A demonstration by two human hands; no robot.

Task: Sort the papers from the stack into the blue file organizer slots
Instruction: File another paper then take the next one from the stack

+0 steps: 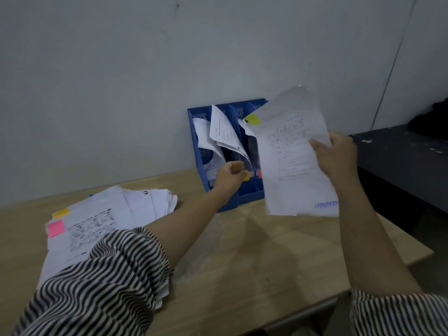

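Note:
A blue file organizer (249, 194) stands against the wall at the back of the wooden table, with curled papers (221, 132) in its left slots. My right hand (335, 157) grips a printed sheet (289, 154) with a yellow sticky tab and a blue stamp, held up in front of the organizer's right side. My left hand (229, 177) reaches to the organizer's front, its fingers at the lower edge of the curled papers; whether it pinches them is unclear. The stack of papers (101, 221), with pink and yellow sticky notes, lies at the left, partly under my striped sleeve.
The wooden table (254, 258) has its front edge near me and its right edge beyond my right arm. A dark counter (400, 161) with a black object on it stands to the right. The grey wall rises right behind the organizer.

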